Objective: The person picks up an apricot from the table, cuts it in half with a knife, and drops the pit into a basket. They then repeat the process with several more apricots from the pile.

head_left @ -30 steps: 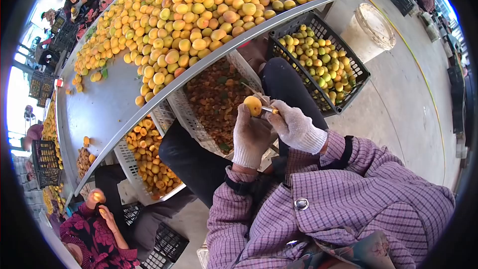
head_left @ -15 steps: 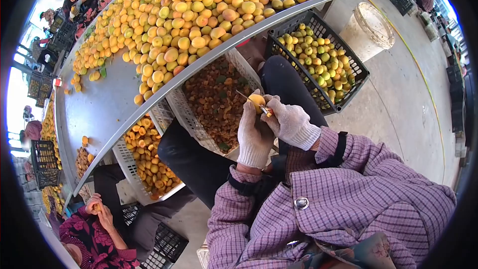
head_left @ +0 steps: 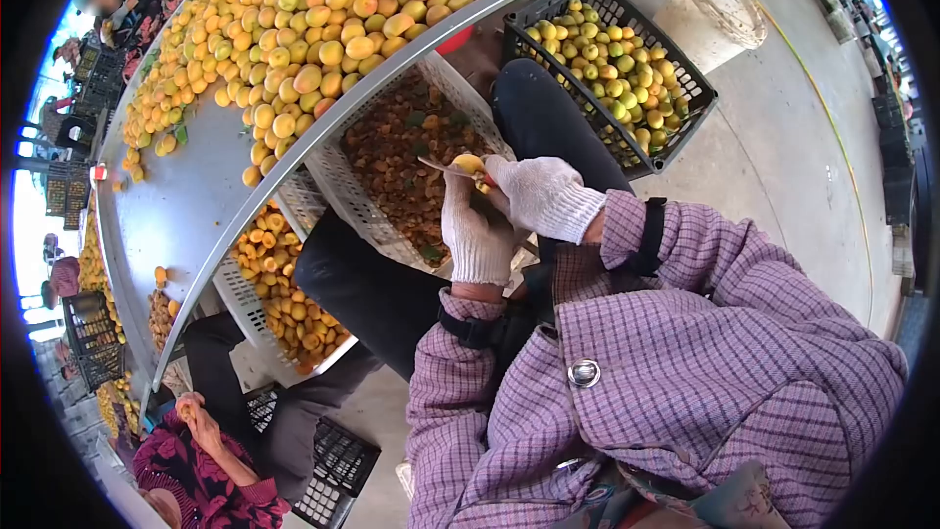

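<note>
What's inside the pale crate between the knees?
Small brown pieces and a few green leaves. The left hand covers part of the crate, and the pieces hide its bottom.

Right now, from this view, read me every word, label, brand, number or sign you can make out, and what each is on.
No text can be read.
White bucket: no legible lettering.
Coat button: no letters can be made out.
Red-and-white piece at the edge of the metal table: too small to tell.
</note>
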Demonstrator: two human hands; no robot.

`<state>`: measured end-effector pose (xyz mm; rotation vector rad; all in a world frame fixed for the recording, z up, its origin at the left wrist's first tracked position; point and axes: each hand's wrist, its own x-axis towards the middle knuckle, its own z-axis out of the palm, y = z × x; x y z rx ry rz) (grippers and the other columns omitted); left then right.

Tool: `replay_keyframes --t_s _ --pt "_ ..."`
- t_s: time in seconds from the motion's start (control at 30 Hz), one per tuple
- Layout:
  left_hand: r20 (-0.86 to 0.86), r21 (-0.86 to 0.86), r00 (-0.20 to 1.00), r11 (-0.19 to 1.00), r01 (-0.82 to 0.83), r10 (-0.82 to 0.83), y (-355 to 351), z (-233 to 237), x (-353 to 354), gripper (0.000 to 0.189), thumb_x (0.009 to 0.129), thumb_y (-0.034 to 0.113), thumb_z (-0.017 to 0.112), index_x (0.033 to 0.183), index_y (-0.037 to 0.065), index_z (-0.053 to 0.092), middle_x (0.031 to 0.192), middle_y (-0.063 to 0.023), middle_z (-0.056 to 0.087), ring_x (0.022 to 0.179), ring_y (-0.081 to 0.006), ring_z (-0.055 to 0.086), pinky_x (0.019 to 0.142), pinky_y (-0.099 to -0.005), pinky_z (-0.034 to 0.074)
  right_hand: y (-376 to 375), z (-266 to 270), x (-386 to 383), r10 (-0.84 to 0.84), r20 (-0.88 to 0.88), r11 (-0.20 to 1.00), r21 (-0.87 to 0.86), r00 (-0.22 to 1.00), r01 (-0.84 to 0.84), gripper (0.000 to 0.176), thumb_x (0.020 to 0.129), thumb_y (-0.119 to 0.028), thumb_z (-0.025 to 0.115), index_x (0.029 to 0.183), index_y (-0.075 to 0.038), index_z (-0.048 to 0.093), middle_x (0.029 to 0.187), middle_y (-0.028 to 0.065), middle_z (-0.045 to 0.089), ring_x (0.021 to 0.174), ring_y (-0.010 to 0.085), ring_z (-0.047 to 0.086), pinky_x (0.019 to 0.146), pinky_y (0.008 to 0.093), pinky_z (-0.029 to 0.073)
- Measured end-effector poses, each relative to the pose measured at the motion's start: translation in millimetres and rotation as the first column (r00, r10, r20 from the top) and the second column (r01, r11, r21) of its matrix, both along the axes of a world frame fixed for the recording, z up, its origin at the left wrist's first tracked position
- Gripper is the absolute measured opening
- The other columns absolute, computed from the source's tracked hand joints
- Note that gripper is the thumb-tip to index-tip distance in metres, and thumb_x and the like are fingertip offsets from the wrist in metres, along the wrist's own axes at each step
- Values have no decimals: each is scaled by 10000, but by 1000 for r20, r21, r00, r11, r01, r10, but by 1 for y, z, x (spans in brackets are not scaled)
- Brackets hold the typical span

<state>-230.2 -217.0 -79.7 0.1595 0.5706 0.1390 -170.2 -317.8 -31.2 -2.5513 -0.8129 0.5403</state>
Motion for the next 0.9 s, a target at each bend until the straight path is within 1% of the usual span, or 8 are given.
replay_keyframes --t_s 0.1,0.23,0.3,0.33,0.47,0.6,0.83,0.9 --pt "-103 14 994 999 -42 43 10 -10 6 414 1039 401 596 1227 31 607 1163 -122 660 1149 -272 621 1076 -408 486 -9 2 -3 135 167 991 -14 977 -134 323 1002 -362 590 1083 -49 590 767 160 707 725 374 724 625 491 574" --pt "-19 -17 980 980 -200 199 26 -10 7 432 1023 397 629 1203 7 580 1155 -117 640 1198 -331 591 1135 -435 429 -25 17 -14 -10 -141 998 65 990 20 313 1030 -362 574 1108 -60 602 835 177 714 819 373 726 716 471 564" --pt "148 -133 980 984 -116 136 22 -4 7 422 1023 389 630 1211 15 578 1171 -117 642 1199 -329 589 1131 -456 431 -27 5 -11 -98 -401 935 277 911 222 290 1052 -318 561 1068 -34 616 761 151 650 709 266 655 677 391 509" --pt "-30 -135 983 974 -184 181 19 3 10 438 1026 404 617 1247 29 576 1188 -118 642 1200 -317 582 1125 -457 431 -27 3 -9 -90 -429 916 319 899 244 304 1072 -315 536 1054 -24 624 766 122 623 707 208 595 680 366 479" --pt "209 -33 977 999 -41 47 6 7 6 466 1033 429 583 1266 25 566 1154 -109 645 1219 -326 566 1182 -491 370 -25 6 -6 -71 -467 935 277 881 222 406 1055 -431 530 1153 -54 646 955 215 711 921 386 710 781 447 539" --pt "409 122 912 992 -33 -20 1 7 6 511 1027 437 593 1370 68 507 1137 -83 585 1150 -288 535 1138 -475 377 -24 3 -12 -91 -455 937 261 886 231 411 1046 -446 531 1144 -66 654 996 238 710 973 415 700 803 452 543" --pt "378 329 918 944 -10 -122 1 -5 2 498 1036 393 601 1389 55 501 1208 -108 611 1155 -285 582 1099 -463 436 -25 8 -1 19 -441 912 376 897 165 449 1058 -429 506 1070 3 629 849 212 699 817 374 693 739 459 536" --pt "358 392 898 914 104 -256 16 -1 2 542 1016 326 656 1406 -9 487 1179 -133 633 1143 -255 596 1069 -401 463 -25 53 6 -127 -717 971 50 686 233 465 1062 -424 495 1032 24 615 791 208 682 765 346 674 725 451 527"
